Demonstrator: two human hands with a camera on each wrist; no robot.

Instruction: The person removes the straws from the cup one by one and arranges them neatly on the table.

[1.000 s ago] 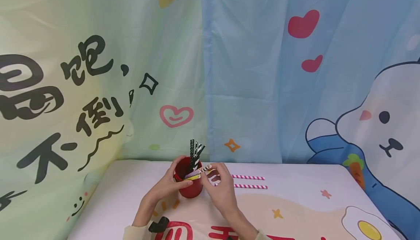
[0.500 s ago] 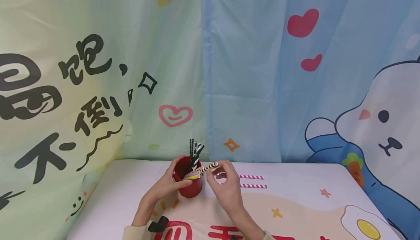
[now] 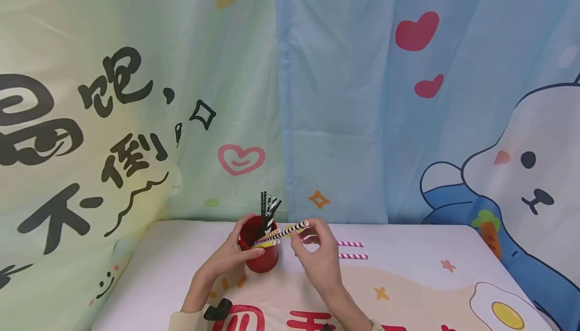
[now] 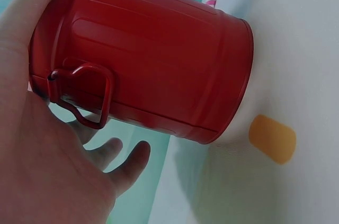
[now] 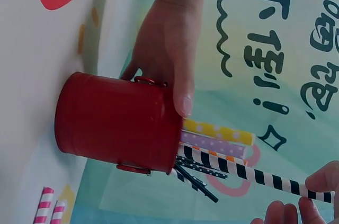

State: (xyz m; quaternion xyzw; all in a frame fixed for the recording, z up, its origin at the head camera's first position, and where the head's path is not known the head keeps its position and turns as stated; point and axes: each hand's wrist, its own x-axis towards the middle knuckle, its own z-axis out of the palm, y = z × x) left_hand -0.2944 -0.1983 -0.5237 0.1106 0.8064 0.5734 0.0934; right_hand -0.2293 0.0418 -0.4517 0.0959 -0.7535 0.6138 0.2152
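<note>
A small red metal bucket (image 3: 265,261) with side handles (image 4: 106,94) stands on the table, its rim gripped by my left hand (image 3: 228,258) from the left. Above the rim, my right hand (image 3: 320,260) pinches the upper end of a black-and-white striped paper straw (image 5: 257,175); the lower end is still inside the bucket. Around it in the bucket lean a yellow dotted straw (image 5: 222,131), a purple dotted straw (image 5: 217,144), an orange-striped one, and several black-and-white straws (image 3: 269,213).
Two pink-and-white striped straws (image 3: 353,256) lie on the table right of the bucket, partly behind my right hand. The table has a white printed cloth (image 3: 421,255). A printed curtain (image 3: 335,94) hangs behind its far edge.
My right hand has moved right and slightly up, drawing the black-and-white striped straw further out of the bucket. My left hand keeps its grip on the bucket.
</note>
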